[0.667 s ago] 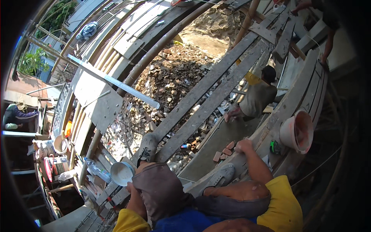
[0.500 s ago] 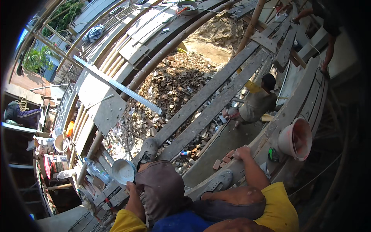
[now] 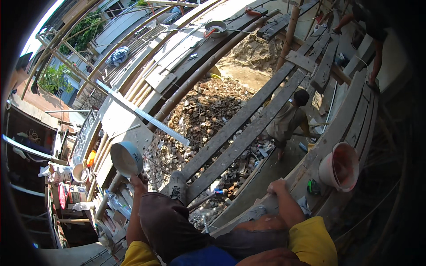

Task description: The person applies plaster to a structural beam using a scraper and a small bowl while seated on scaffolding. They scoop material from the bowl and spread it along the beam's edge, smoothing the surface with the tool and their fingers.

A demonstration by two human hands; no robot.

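My left hand [image 3: 139,181] grips the lower edge of a round, pale grey bowl [image 3: 124,158]. The bowl is tilted, its hollow partly facing me, above the planks on the left. With fingers curled over its edge, my right hand [image 3: 278,186] holds a wooden plank [image 3: 306,165] at the right. Beyond that hand a whitish bucket [image 3: 329,165] with a reddish inside leans on the boards. A small green and black object [image 3: 313,187] lies between the hand and the bucket. My left shoe [image 3: 177,186] stands at the near end of two long planks [image 3: 230,141].
Below the planks lies a rubble heap [image 3: 199,113]. A co-worker [image 3: 288,117] bends on the lower level; another person [image 3: 375,40] is at the far right. A metal bar [image 3: 146,116] juts over the gap. Buckets [image 3: 73,195] stand at the left; a basin [image 3: 216,29] sits far off.
My left hand has raised the bowl away from me and tipped it more. My right hand stays on the plank. The co-worker below has turned and bent toward the right. The view has shifted slightly.
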